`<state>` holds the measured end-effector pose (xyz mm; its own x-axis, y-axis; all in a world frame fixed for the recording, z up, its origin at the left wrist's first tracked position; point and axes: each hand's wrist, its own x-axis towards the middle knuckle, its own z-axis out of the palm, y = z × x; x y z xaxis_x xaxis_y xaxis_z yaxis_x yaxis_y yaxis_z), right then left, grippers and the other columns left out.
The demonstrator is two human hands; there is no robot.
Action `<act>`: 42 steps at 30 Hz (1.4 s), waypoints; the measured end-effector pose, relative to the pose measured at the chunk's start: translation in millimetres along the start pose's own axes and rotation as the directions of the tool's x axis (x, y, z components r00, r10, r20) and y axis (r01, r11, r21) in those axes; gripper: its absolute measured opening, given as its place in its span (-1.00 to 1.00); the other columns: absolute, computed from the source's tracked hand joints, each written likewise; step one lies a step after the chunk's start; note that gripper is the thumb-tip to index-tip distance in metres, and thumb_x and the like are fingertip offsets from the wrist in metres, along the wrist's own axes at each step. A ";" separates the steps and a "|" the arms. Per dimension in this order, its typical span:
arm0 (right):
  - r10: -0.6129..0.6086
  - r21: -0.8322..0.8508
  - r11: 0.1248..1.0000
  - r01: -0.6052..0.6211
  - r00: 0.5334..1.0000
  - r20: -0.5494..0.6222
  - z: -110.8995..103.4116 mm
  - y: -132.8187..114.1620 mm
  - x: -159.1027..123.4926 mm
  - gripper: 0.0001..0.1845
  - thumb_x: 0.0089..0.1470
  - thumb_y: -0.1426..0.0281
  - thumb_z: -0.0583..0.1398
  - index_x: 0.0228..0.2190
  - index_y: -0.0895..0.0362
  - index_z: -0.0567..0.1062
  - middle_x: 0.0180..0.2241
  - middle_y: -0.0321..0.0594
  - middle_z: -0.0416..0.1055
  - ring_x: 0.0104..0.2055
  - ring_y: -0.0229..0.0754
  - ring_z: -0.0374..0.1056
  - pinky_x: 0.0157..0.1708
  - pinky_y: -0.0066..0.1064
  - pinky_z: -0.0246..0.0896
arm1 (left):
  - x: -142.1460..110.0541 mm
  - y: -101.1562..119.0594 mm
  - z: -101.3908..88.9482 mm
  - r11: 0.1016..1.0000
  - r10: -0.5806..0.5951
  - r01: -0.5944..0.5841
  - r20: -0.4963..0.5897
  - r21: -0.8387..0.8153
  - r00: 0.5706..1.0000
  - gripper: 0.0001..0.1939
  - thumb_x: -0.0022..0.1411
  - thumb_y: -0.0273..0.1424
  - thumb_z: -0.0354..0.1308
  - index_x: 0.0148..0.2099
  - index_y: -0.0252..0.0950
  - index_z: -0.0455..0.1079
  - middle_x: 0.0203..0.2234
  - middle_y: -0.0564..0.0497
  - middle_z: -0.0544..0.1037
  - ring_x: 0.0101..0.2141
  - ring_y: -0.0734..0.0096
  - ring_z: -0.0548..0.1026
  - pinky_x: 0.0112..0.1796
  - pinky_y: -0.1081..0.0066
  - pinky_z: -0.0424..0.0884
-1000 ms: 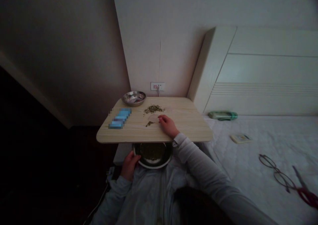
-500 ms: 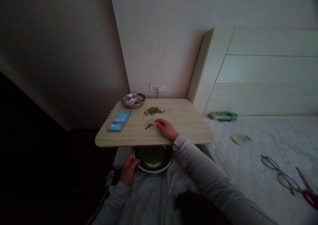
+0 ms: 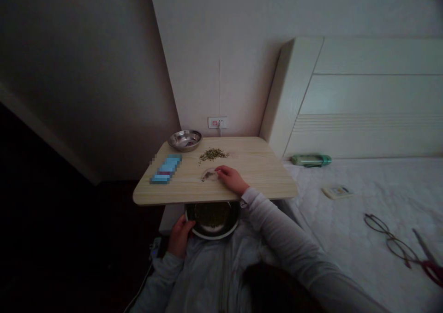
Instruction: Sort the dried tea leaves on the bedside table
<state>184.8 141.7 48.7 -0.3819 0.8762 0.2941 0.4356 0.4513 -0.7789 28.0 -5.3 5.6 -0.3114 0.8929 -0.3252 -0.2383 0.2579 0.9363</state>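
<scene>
On the wooden table (image 3: 259,165), your right hand (image 3: 232,180) pinches a clear round piece (image 3: 208,171)

In the head view, your right fingers close narrowly on the edge of the clear round piece, over a few dark bits (image 3: 209,175); a green pile (image 3: 213,154) lies beyond. Your left hand (image 3: 179,238) grips the basin (image 3: 212,237) by its rim, below the table's near edge. A metal bowl (image 3: 177,146) sits far left.

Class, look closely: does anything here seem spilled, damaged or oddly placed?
The red-handled metal scissors lie on white quilted bedding close to thin-framed glasses, an odd spot for a sharp tool. Small green pieces lie loose on the pale wooden table, perhaps deliberately. No damage shows.
</scene>
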 end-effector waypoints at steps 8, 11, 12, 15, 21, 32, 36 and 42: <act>-0.016 0.003 1.000 0.016 1.000 0.017 -0.7 -0.3 -0.8 -0.74 -0.15 0.36 -0.03 -0.37 0.13 0.34 -0.51 -0.31 0.30 -0.47 -0.36 0.16 -0.39 -0.49 0.04 | 3.7 -6.0 -3.2 1.000 0.021 -0.021 0.034 -0.021 0.999 -0.82 -0.25 -0.41 0.07 -0.47 -0.32 0.25 -0.74 0.17 0.29 -0.68 0.59 0.24 -0.62 0.55 0.12; -0.009 0.023 1.000 0.008 0.999 0.036 -0.7 0.4 -1.0 -0.74 -0.15 0.35 -0.04 -0.37 0.13 0.34 -0.55 -0.32 0.29 -0.49 -0.36 0.16 -0.41 -0.49 0.05 | 4.2 -8.1 -3.8 0.998 0.036 -0.033 0.061 -0.048 0.998 -0.82 -0.23 -0.40 0.06 -0.45 -0.32 0.25 -0.70 0.16 0.31 -0.63 0.56 0.27 -0.58 0.54 0.15; -0.006 0.028 1.000 0.004 0.999 0.042 -0.7 0.6 -1.0 -0.74 -0.14 0.35 -0.04 -0.37 0.13 0.34 -0.56 -0.33 0.29 -0.50 -0.37 0.16 -0.42 -0.50 0.05 | 4.7 -9.0 -4.1 0.998 0.042 -0.038 0.066 -0.054 0.997 -0.82 -0.22 -0.39 0.06 -0.45 -0.32 0.26 -0.70 0.15 0.31 -0.63 0.55 0.27 -0.57 0.53 0.16; 0.003 0.028 1.000 -0.004 0.999 0.049 -0.9 0.3 -1.1 -0.74 -0.15 0.35 -0.03 -0.37 0.13 0.34 -0.56 -0.33 0.29 -0.49 -0.36 0.17 -0.42 -0.50 0.04 | 6.7 -11.9 -6.0 0.998 0.054 -0.052 0.059 -0.040 0.997 -0.81 -0.22 -0.38 0.06 -0.44 -0.32 0.26 -0.75 0.18 0.27 -0.67 0.57 0.24 -0.58 0.53 0.15; -0.001 0.010 1.000 0.000 1.000 0.027 -0.7 -0.8 -0.7 -0.73 -0.12 0.35 -0.05 -0.36 0.14 0.33 -0.54 -0.31 0.30 -0.47 -0.37 0.17 -0.41 -0.51 0.04 | 9.7 -13.9 -8.6 0.997 0.067 -0.068 0.043 0.028 0.997 -0.87 -0.22 -0.39 0.05 -0.51 -0.32 0.24 -0.80 0.20 0.20 -0.70 0.59 0.21 -0.61 0.54 0.12; -0.004 -0.035 0.999 0.005 0.999 0.048 0.0 1.4 -0.1 -0.73 -0.11 0.33 -0.05 -0.34 0.14 0.31 -0.54 -0.32 0.30 -0.48 -0.38 0.18 -0.43 -0.52 0.04 | 8.7 -13.6 -7.3 0.998 0.070 -0.069 0.008 -0.006 0.998 -0.86 -0.23 -0.39 0.06 -0.51 -0.32 0.24 -0.78 0.19 0.24 -0.69 0.60 0.22 -0.63 0.55 0.10; -0.005 -0.032 0.999 0.008 0.997 0.072 -0.8 1.7 -0.4 -0.73 -0.11 0.33 -0.05 -0.35 0.13 0.32 -0.53 -0.32 0.31 -0.46 -0.38 0.18 -0.41 -0.52 0.03 | 10.2 -15.6 -9.8 0.998 0.069 -0.069 -0.012 0.005 0.998 -0.85 -0.24 -0.39 0.07 -0.50 -0.32 0.25 -0.81 0.21 0.21 -0.72 0.61 0.20 -0.66 0.55 0.07; -0.005 0.004 1.000 0.005 0.996 0.092 0.3 3.9 -0.2 -0.74 -0.12 0.33 -0.04 -0.36 0.14 0.32 -0.53 -0.32 0.31 -0.48 -0.38 0.17 -0.43 -0.52 0.03 | 8.9 -13.1 -10.1 0.996 0.081 -0.080 -0.039 0.028 0.996 -0.87 -0.26 -0.39 0.06 -0.55 -0.33 0.23 -0.81 0.20 0.21 -0.73 0.62 0.18 -0.67 0.55 0.06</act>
<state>186.3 143.2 45.5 -0.4578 0.8544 0.2457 0.4304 0.4549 -0.7797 19.1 -4.4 -10.9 -0.3657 0.8956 -0.2533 -0.1870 0.1959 0.9626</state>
